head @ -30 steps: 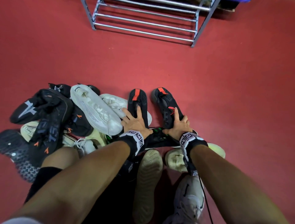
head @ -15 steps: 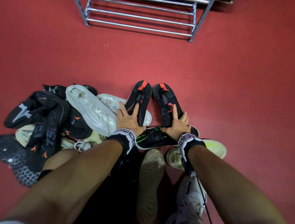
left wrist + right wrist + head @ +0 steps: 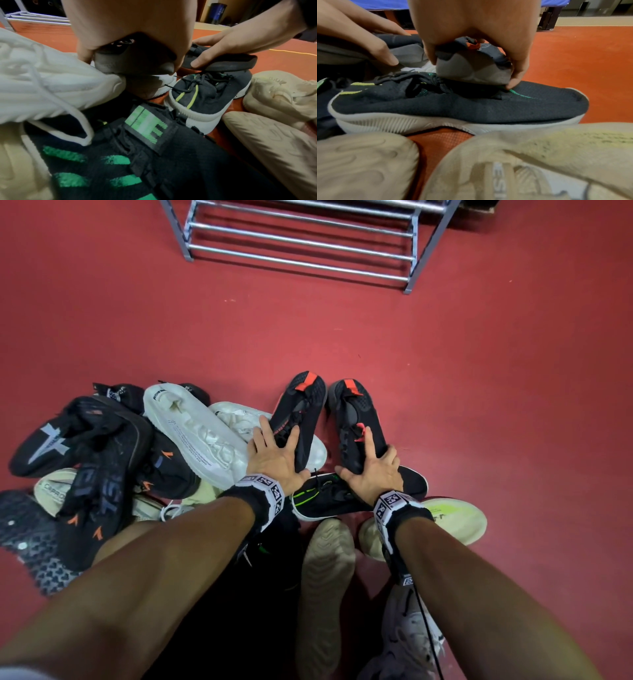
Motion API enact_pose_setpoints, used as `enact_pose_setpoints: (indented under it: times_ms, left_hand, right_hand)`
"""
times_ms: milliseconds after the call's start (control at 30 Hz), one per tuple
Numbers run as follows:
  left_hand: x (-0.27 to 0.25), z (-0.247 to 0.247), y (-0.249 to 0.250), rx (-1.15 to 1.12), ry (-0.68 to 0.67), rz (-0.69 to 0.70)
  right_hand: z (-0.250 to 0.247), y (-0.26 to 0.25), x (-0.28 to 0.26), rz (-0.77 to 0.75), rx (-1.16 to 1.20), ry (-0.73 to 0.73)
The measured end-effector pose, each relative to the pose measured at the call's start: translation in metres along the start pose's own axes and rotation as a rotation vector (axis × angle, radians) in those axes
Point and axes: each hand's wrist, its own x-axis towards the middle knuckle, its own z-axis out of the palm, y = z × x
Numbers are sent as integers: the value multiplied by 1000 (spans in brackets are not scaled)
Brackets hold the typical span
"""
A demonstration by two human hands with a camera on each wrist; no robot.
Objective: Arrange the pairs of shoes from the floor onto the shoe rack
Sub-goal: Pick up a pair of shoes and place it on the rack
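A pair of black shoes with red toe tabs lies on the red floor, toes pointing at the metal shoe rack [image 3: 301,244] far ahead. My left hand [image 3: 281,450] grips the heel of the left black shoe [image 3: 303,409], thumb on one side and fingers over the top. My right hand [image 3: 366,460] grips the heel of the right black shoe [image 3: 356,412] the same way. In the left wrist view the left hand [image 3: 130,27] clamps the grey heel [image 3: 126,60]. In the right wrist view the right hand [image 3: 471,27] pinches its shoe's heel [image 3: 471,70].
A black shoe with green and yellow accents [image 3: 329,498] lies crosswise under both heels. White sneakers [image 3: 191,433] and a heap of black shoes with orange marks [image 3: 96,474] sit to the left. Beige shoes [image 3: 325,577] lie near my legs. Bare red floor [image 3: 342,330] stretches to the rack.
The left black shoe has swung right, so the two toes now lie close side by side. Both hands keep their hold on the heels.
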Motion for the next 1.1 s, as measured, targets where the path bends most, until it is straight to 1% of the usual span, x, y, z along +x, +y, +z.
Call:
enact_pose_setpoints:
  times_ms: [100,200,367,500,633,767,967,1100]
  left_hand:
    - [-3,4,3,21,-13,-24]
    - [-2,-6,3,-22,-18,-28]
    - [-6,-34,2,-111,47,5]
    - [-8,-69,-5,-204,57,40]
    - [-11,-106,-20,-261,160,76]
    - [-17,-152,-37,-315,263,84]
    - [-28,-217,-61,-395,326,93]
    - [-34,-253,-69,-416,378,77]
  right_hand:
    - [1,-3,-2,10,-1,-39]
    - [-4,-6,-5,2,20,-36]
    - [-31,-18,-14,-28,57,-2]
    - [-68,-37,-22,-54,52,34]
    - [-106,-63,-33,-84,37,110]
    - [-144,-96,-46,-136,22,196]
    - [-197,-143,-64,-174,19,304]
    - [-230,-161,-66,-226,12,376]
